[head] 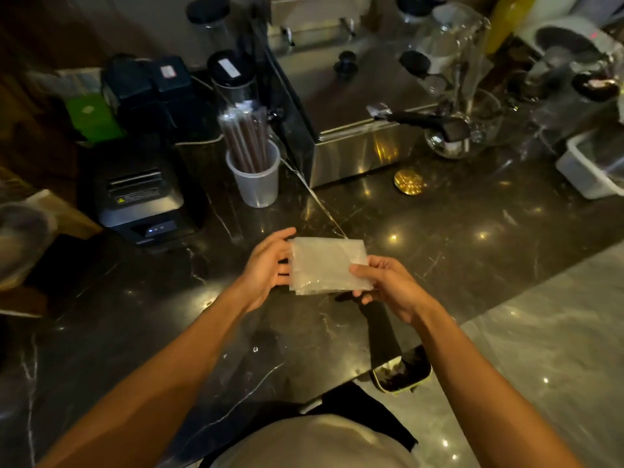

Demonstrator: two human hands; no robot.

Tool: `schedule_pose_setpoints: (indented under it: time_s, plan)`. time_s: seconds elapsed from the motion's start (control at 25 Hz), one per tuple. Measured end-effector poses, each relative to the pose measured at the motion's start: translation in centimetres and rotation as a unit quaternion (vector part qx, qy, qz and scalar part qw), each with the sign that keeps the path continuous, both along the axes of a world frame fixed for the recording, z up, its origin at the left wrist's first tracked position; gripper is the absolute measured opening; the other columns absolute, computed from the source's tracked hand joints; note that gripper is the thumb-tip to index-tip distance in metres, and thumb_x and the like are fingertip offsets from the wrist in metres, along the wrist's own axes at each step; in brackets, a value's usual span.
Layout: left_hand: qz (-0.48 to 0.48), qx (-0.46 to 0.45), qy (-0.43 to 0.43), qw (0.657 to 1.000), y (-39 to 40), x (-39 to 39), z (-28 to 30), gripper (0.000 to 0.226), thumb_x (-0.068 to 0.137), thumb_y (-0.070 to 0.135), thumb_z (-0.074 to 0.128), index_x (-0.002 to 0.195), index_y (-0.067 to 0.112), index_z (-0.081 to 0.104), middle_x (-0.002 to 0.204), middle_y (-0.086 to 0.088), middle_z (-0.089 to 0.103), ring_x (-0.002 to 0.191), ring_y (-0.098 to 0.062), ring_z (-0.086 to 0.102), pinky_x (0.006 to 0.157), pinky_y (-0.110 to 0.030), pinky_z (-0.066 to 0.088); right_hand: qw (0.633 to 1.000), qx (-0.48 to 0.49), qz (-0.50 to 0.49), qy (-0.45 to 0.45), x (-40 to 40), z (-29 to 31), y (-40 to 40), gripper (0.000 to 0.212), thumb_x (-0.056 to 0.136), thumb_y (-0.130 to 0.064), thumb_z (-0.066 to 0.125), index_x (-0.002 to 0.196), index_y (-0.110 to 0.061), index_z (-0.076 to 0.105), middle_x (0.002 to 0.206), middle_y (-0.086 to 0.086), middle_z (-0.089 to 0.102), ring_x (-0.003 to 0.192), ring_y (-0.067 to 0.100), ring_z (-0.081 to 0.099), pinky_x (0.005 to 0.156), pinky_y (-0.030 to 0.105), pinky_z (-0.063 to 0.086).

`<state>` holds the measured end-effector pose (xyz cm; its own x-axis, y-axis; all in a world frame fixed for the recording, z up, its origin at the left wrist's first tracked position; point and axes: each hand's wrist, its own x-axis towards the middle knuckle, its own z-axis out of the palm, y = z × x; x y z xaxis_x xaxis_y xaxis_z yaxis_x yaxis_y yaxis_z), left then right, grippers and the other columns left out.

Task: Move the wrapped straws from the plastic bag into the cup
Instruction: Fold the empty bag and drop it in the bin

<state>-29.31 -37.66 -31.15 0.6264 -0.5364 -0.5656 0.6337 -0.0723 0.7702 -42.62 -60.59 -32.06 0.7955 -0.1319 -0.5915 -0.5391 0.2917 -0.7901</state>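
The wrapped straws [244, 138] stand upright in the clear plastic cup [255, 182], dark brown inside their thin sleeves, their tops fanning out above the rim. The cup sits on the dark marble countertop [439, 251] toward its back edge, between a black receipt printer [145, 201] on its left and a stainless steel box-shaped machine [354, 106] on its right.

Nearer the front edge, the plastic bag [329, 265] is held flat above the counter, folded into a small pale rectangle. The left hand [266, 265] grips its left side, thumb on top at the far corner and fingers curled underneath. The right hand [388, 282] pinches the bag's near right corner, thumb over the top and fingers below it.

Against the front of the steel machine lies a black handle with a metal end [422, 118], pointing right toward a glass jug [452, 89]. A small round brass disc [408, 182] lies on the counter just in front of the machine. A white plastic tub [591, 167] sits at the right edge. Two black-lidded jars [231, 74] stand behind the cup.
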Motion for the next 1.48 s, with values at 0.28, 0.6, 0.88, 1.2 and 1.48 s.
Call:
schedule_pose_setpoints:
  time_s: [0.28, 0.6, 0.88, 1.2, 1.48]
  plan:
    - [-0.213, 0.031, -0.007, 0.977, -5.1, -4.2, -1.3, 0.039, 0.094, 0.021, 0.073, 0.131, 0.009, 0.066, 0.122, -0.014, 0.076, 0.109, -0.028, 0.076, 0.083, -0.032, 0.065, 0.984, -0.034, -0.172, -0.018, -7.9, -1.0, -1.8, 0.017, 0.087, -0.023, 0.081, 0.098, -0.012, 0.076, 0.081, 0.008, 0.078, 0.051, 0.010, 0.063, 0.040, 0.019, 0.047]
    - [-0.238, 0.075, -0.083, 0.965, -14.0, -9.6, -2.0, 0.032, 0.088, 0.001, 0.077, 0.113, 0.019, 0.071, 0.100, 0.004, 0.076, 0.081, -0.004, 0.077, 0.064, -0.019, 0.061, 0.961, 0.091, -0.258, -0.028, -17.0, -2.0, -6.1, 0.026, 0.078, -0.028, 0.089, 0.096, -0.012, 0.083, 0.086, 0.009, 0.078, 0.060, 0.011, 0.066, 0.045, 0.019, 0.049]
    - [-0.218, 0.095, -0.107, 0.965, -23.2, -17.6, -3.5, 0.024, 0.091, -0.001, 0.073, 0.111, 0.011, 0.067, 0.099, -0.008, 0.075, 0.082, -0.015, 0.073, 0.077, -0.028, 0.064, 0.936, -0.010, -0.352, 0.027, -24.0, -3.5, -11.7, 0.007, 0.095, -0.008, 0.070, 0.094, -0.010, 0.077, 0.077, 0.009, 0.073, 0.053, 0.011, 0.063, 0.043, 0.020, 0.049]
    - [-0.308, 0.158, -0.038, 0.937, -29.6, -26.4, -7.6, 0.022, 0.098, 0.013, 0.067, 0.116, 0.001, 0.064, 0.117, -0.025, 0.071, 0.102, -0.032, 0.067, 0.090, -0.041, 0.055, 0.879, 0.018, -0.465, 0.105, -31.5, -8.2, -16.1, 0.002, 0.097, -0.006, 0.065, 0.098, -0.005, 0.067, 0.077, 0.010, 0.069, 0.049, 0.011, 0.061, 0.045, 0.023, 0.053]
    - [-0.218, 0.269, 0.145, 0.927, -29.5, -28.7, -13.4, 0.041, 0.101, 0.010, 0.059, 0.140, 0.001, 0.056, 0.135, -0.021, 0.062, 0.111, -0.028, 0.061, 0.087, -0.039, 0.058, 0.853, 0.052, -0.472, 0.217, -31.2, -15.0, -15.5, 0.007, 0.096, 0.002, 0.058, 0.098, 0.002, 0.065, 0.072, 0.011, 0.064, 0.046, 0.009, 0.060, 0.049, 0.024, 0.058]
